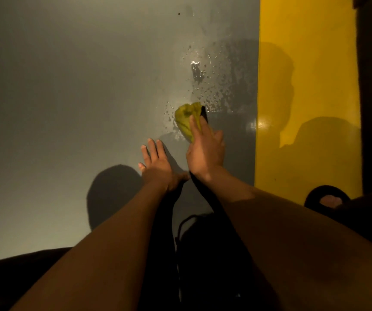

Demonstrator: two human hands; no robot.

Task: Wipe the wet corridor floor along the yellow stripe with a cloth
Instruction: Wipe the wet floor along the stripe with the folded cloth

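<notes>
Pressing down on a crumpled green cloth [186, 122], the right hand [205, 151] lies over the cloth's near end with its fingers laid on the fabric, closed loosely over it rather than spread. The cloth sits on the grey floor [68, 97], at the near edge of a patch of water drops [205, 86] that runs away from the person and glints under the light. The yellow stripe [306, 86] runs along the right of the wet patch, near the cloth but apart from it. The left hand [158, 164] rests flat on dry floor just left of the right hand, fingers spread and holding nothing. A dark strap [200, 187] hangs between the forearms. A foot in a dark sandal [326, 196] stands on the stripe's near end.
</notes>
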